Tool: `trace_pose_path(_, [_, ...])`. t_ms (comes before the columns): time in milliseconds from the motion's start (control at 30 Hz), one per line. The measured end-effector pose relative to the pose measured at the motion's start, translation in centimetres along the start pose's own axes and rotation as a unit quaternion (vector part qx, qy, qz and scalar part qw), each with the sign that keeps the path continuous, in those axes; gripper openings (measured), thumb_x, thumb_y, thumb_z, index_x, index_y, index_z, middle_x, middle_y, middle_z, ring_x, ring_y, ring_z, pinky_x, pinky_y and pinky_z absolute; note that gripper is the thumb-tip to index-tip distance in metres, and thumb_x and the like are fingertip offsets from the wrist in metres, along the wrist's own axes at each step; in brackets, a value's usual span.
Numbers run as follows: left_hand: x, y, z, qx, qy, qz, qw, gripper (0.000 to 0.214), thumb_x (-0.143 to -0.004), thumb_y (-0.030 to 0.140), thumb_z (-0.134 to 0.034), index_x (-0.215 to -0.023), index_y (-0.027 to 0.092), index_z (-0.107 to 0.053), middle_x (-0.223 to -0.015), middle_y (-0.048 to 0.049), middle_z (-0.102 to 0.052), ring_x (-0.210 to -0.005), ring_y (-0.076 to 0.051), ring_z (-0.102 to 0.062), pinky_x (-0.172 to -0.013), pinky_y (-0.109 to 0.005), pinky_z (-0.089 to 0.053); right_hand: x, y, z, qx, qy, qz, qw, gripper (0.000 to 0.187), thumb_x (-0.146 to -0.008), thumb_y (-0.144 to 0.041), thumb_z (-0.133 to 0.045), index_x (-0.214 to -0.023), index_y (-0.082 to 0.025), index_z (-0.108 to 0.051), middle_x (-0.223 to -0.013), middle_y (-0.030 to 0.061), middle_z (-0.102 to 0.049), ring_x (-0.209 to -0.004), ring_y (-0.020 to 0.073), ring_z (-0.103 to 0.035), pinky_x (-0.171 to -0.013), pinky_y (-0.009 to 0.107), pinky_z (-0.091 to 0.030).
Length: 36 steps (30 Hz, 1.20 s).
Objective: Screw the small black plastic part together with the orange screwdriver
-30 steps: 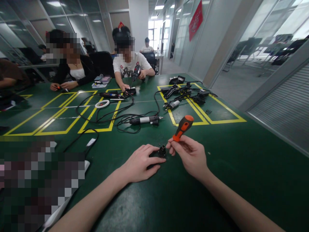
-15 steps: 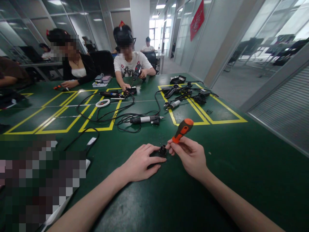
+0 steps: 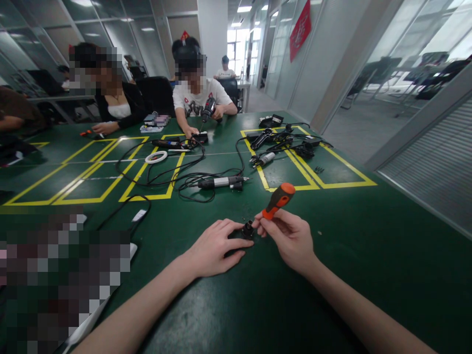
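Note:
A small black cylindrical part (image 3: 248, 227) stands upright on the green table, its narrower ringed end upward. My left hand (image 3: 220, 250) lies low over the table, with fingers on either side of this part, gripping it. Just to the right, my right hand (image 3: 291, 236) is closed around the lower end of a screwdriver (image 3: 279, 200) with an orange and black handle. The handle tilts up and to the right. The screwdriver's shaft is hidden by my fingers, so whether its tip touches the black part cannot be made out.
Beyond my hands lies a corded tool with a silver body (image 3: 221, 182). Tangled black tools and cables (image 3: 275, 140) are farther back, and several small screws (image 3: 319, 169) sit to the right. A white tape roll (image 3: 156, 157) is at left. Across the table, a person holds a drill (image 3: 208, 109).
The view has shifted very slightly. Both hands, the screwdriver and the black part keep almost the same pose.

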<state>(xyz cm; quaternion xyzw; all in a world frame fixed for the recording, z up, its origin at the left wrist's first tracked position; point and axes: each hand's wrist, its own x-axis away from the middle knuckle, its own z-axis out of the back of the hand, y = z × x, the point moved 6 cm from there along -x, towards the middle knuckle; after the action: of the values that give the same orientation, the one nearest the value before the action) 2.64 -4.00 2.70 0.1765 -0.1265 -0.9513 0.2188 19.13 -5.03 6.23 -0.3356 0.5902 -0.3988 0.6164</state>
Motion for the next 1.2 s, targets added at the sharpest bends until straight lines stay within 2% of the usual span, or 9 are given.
trace_pose_path(133, [0.0, 0.0, 0.0, 0.001, -0.004, 0.002, 1.000, 0.032, -0.099, 0.026, -0.061, -0.128, 0.027, -0.074, -0.135, -0.0130, -0.063, -0.117, -0.027, -0.062, -0.100, -0.046, -0.053, 0.0, 0.2, -0.1, 0.012, -0.004, -0.002, 1.000, 0.015, -0.093, -0.030, -0.070, -0.087, -0.018, -0.076, -0.073, 0.0057, -0.077, -0.059, 0.0164, -0.071, -0.057, 0.028, -0.062])
trace_pose_path(267, [0.1, -0.1, -0.1, -0.001, -0.006, 0.007, 1.000, 0.032, -0.099, 0.026, -0.062, -0.128, 0.028, -0.074, -0.135, -0.0125, -0.064, -0.117, -0.027, -0.063, -0.100, -0.046, -0.054, 0.0, -0.1, 0.1, 0.035, 0.017, 0.030, 0.999, 0.009, -0.089, -0.020, -0.072, -0.080, -0.020, -0.075, -0.074, 0.0033, -0.073, -0.059, 0.0142, -0.067, -0.055, 0.027, -0.058])
trace_pose_path(400, [0.1, -0.1, -0.1, -0.009, 0.001, 0.003, 1.000, 0.032, -0.097, 0.025, -0.063, -0.128, 0.027, -0.074, -0.155, -0.0145, -0.051, -0.132, -0.030, -0.057, -0.108, -0.049, -0.050, -0.1, -0.3, 0.2, 0.055, 0.028, 0.047, 0.997, 0.011, -0.085, -0.016, -0.073, -0.075, -0.020, -0.075, -0.076, 0.0025, -0.070, -0.059, 0.0134, -0.064, -0.052, 0.026, -0.054])
trace_pose_path(533, [0.1, 0.0, -0.2, -0.012, -0.014, -0.002, 1.000, 0.034, -0.098, 0.025, -0.061, -0.130, 0.026, -0.073, -0.157, -0.0143, -0.051, -0.132, -0.030, -0.059, -0.110, -0.049, -0.049, -0.1, 0.3, 0.1, 0.018, 0.022, 0.005, 1.000, 0.006, -0.089, -0.020, -0.072, -0.089, -0.019, -0.077, -0.072, 0.0023, -0.073, -0.055, 0.0133, -0.065, -0.052, 0.026, -0.056])
trace_pose_path(633, [0.1, 0.1, -0.1, -0.011, -0.016, -0.005, 1.000, 0.034, -0.099, 0.025, -0.059, -0.131, 0.026, -0.072, -0.156, -0.0147, -0.051, -0.133, -0.029, -0.059, -0.109, -0.048, -0.050, -0.1, 0.8, 0.0, -0.030, 0.019, -0.035, 0.999, 0.015, -0.090, -0.031, -0.074, -0.096, -0.018, -0.074, -0.073, 0.0037, -0.075, -0.053, 0.0140, -0.067, -0.051, 0.027, -0.059])
trace_pose_path(733, [0.1, 0.2, 0.0, -0.010, -0.011, -0.011, 1.000, 0.035, -0.099, 0.024, -0.058, -0.132, 0.026, -0.071, -0.155, -0.0154, -0.052, -0.131, -0.030, -0.059, -0.108, -0.049, -0.051, -0.1, 0.8, 0.1, -0.053, 0.021, -0.060, 0.997, 0.024, -0.085, -0.039, -0.080, -0.092, -0.019, -0.068, -0.074, 0.0041, -0.076, -0.054, 0.0141, -0.067, -0.052, 0.027, -0.060])
trace_pose_path(867, [0.2, 0.1, -0.1, -0.011, -0.012, -0.012, 1.000, 0.039, -0.098, 0.025, -0.060, -0.136, 0.027, -0.069, -0.154, -0.0166, -0.052, -0.130, -0.031, -0.060, -0.107, -0.049, -0.051, -0.1, 0.8, 0.2, -0.037, 0.027, -0.071, 0.996, 0.028, -0.079, -0.039, -0.086, -0.080, -0.020, -0.066, -0.068, 0.0027, -0.073, -0.052, 0.0137, -0.065, -0.051, 0.026, -0.058])
trace_pose_path(1067, [0.2, 0.1, -0.1, -0.002, -0.011, -0.004, 1.000, 0.039, -0.097, 0.025, -0.061, -0.136, 0.026, -0.069, -0.153, -0.0160, -0.053, -0.130, -0.030, -0.060, -0.107, -0.048, -0.051, -0.3, 0.7, 0.1, -0.051, 0.024, -0.045, 0.997, 0.022, -0.082, -0.034, -0.083, -0.074, -0.019, -0.070, -0.070, 0.0019, -0.069, -0.054, 0.0128, -0.062, -0.051, 0.026, -0.055])
trace_pose_path(1200, [0.1, 0.1, 0.0, 0.003, -0.006, -0.005, 1.000, 0.037, -0.097, 0.024, -0.062, -0.133, 0.026, -0.070, -0.152, -0.0157, -0.054, -0.129, -0.029, -0.060, -0.106, -0.047, -0.052, -0.3, 0.5, 0.1, -0.034, 0.012, -0.034, 0.999, 0.025, -0.085, -0.035, -0.081, -0.069, -0.019, -0.069, -0.065, 0.0009, -0.066, -0.053, 0.0131, -0.060, -0.051, 0.027, -0.052])
